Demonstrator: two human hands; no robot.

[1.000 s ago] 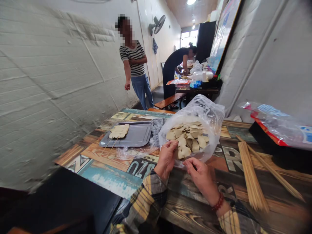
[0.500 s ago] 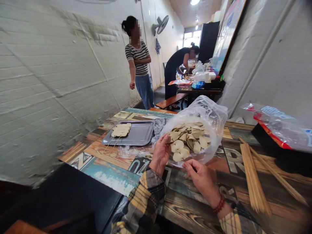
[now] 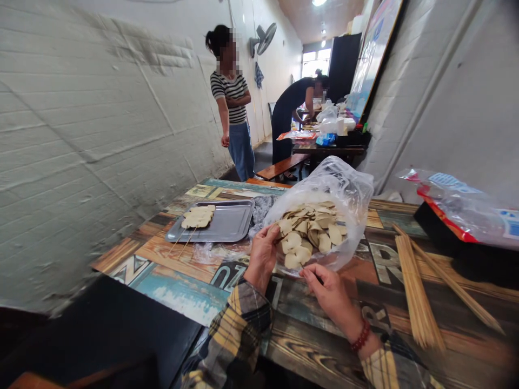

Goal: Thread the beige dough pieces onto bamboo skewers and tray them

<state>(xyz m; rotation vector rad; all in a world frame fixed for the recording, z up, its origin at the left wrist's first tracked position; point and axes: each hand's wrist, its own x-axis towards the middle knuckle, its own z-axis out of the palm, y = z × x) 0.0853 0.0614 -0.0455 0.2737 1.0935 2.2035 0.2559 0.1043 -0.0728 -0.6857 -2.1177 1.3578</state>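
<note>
My left hand (image 3: 263, 253) is closed on thin pale beige slices (image 3: 297, 257) at the near edge of an open clear plastic bag (image 3: 359, 197). Just below those slices, my right hand (image 3: 331, 294) pinches a thin skewer, mostly hidden by the fingers, with its end against the lowest slice. A heap of similar loose slices (image 3: 320, 219) fills the bag. On the left, a metal tray (image 3: 232, 222) carries flat threaded slices (image 3: 198, 217), with two sticks jutting over its near edge.
A bundle of bamboo skewers (image 3: 417, 294) lies to the right, with more skewers (image 3: 458, 286) beside it. Behind them sits a black container (image 3: 436, 227) with plastic packaging (image 3: 482, 200). Two people stand beyond the patterned table (image 3: 174, 292), one bent over another table.
The view has shifted slightly, so everything sits a little further left. Both hands keep nearly the same pose at the slices.
</note>
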